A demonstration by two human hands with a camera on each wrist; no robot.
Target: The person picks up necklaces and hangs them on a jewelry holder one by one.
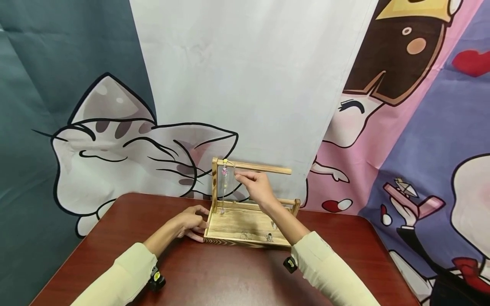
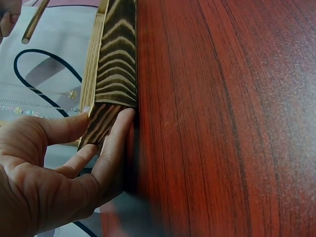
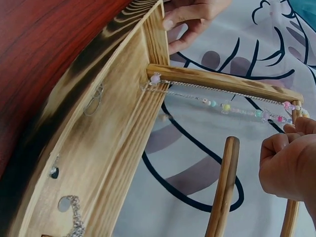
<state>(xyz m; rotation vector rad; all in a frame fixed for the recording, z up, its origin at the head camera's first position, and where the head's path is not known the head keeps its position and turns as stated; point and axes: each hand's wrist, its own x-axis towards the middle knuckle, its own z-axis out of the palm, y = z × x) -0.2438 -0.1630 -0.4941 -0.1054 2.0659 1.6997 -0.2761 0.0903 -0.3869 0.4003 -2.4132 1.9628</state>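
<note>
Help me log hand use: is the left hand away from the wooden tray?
No, the left hand holds the wooden tray at its corner.

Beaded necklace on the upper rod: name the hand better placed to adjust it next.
Right hand, probably: it is raised near the beaded necklace and upper rod, while the left hand holds the tray below.

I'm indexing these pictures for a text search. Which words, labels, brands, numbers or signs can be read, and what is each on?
None can be read.
Stand: wood grain, no lettering visible.
Backdrop: drawings, no words visible.
Beads: too small to tell whether any bear marks.
Wrist cameras: yellowish patches, too small to read.
</note>
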